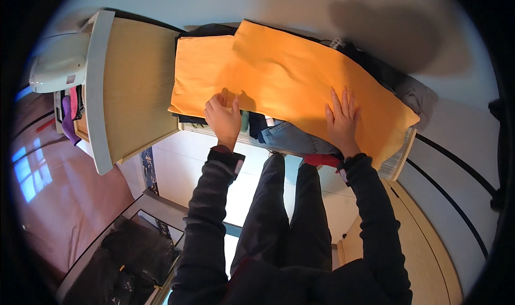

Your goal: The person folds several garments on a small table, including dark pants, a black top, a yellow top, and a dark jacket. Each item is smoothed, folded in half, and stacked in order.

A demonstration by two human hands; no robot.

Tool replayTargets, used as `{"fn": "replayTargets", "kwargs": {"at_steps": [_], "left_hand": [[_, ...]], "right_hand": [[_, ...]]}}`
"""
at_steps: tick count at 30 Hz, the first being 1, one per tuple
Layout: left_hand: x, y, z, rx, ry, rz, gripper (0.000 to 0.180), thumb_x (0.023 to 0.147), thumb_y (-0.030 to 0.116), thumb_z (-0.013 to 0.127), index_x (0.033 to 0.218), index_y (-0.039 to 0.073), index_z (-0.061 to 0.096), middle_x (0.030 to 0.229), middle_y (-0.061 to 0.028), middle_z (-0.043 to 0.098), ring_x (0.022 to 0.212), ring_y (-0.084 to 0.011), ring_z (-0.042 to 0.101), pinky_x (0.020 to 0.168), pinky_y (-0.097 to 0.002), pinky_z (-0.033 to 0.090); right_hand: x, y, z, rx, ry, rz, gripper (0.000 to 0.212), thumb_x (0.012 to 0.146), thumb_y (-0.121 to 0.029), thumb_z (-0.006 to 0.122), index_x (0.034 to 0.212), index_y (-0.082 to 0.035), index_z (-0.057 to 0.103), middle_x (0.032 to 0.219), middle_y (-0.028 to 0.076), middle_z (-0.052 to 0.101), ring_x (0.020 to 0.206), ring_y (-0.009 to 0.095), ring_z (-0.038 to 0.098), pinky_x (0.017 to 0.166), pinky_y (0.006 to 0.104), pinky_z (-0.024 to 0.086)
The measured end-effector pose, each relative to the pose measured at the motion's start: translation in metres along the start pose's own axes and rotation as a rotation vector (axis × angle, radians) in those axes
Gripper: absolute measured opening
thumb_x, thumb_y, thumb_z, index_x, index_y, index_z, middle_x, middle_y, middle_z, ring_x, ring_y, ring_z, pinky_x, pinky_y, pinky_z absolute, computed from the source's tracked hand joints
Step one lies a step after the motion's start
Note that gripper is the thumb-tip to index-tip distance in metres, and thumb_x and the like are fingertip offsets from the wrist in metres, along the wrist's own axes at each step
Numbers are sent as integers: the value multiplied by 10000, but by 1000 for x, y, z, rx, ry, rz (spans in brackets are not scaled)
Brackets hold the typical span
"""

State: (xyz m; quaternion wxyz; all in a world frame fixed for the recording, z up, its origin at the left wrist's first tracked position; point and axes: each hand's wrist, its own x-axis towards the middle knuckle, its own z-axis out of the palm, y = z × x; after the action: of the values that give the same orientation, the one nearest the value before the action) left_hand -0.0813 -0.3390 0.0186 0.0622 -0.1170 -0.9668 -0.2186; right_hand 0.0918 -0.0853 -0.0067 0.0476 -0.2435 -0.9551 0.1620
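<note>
A large orange cloth (289, 74) lies spread over clothes on a wooden shelf (396, 157), with a fold line running across its left part. My right hand (343, 123) rests flat on the cloth, right of its middle, with the fingers stretched out. By the cloth's near edge on the left is my left hand (223, 120), fingers loosely bent and thumb apart, holding nothing that I can see. Blue denim (292, 137) and a red cloth (322, 160) stick out beneath the near edge. Dark clothing (370, 60) shows behind it.
A wooden side panel (142, 85) with a pale edge stands at the left. Beyond it are a white rounded appliance (60, 63) and a purple cloth (68, 120). Dark bags (134, 256) sit at lower left. A wooden cabinet (407, 235) is at lower right.
</note>
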Motion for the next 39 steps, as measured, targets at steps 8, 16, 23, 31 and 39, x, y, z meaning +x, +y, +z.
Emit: {"fn": "replayTargets", "kwargs": {"at_steps": [8,16,23,31,39], "left_hand": [[14,-11,2,-282,-80,-184,494,727,228,819,1033,-1,505,990,-158,553,891,-347,569,758,-418,473],[27,-18,7,-200,-303,-173,277,773,239,757,888,79,562,798,-95,586,849,-321,544,706,-436,436],[18,-18,6,-213,-71,55,182,761,167,767,843,75,633,960,-96,542,859,-297,512,707,-407,379],[22,-18,6,-245,-89,125,164,740,141,768,813,101,627,944,-87,570,873,-310,515,727,-431,380],[17,-12,10,-165,-106,157,146,780,212,731,830,122,626,912,-40,592,925,-283,505,789,-439,334]], "right_hand": [[80,-100,13,276,219,8,249,881,-258,635,1023,-55,613,1070,157,612,1051,362,541,904,486,399],[218,-184,33,450,-69,320,436,833,-449,682,855,-22,599,780,130,661,758,287,658,683,369,509],[229,-199,47,322,-191,254,419,789,-368,691,961,1,594,838,168,669,819,319,665,741,382,520],[223,-182,37,460,-300,177,479,721,-340,725,1014,0,556,908,189,673,854,353,661,756,395,523],[222,-199,33,263,-364,133,615,712,-290,704,1176,34,465,960,257,667,928,399,656,808,459,528]]}}
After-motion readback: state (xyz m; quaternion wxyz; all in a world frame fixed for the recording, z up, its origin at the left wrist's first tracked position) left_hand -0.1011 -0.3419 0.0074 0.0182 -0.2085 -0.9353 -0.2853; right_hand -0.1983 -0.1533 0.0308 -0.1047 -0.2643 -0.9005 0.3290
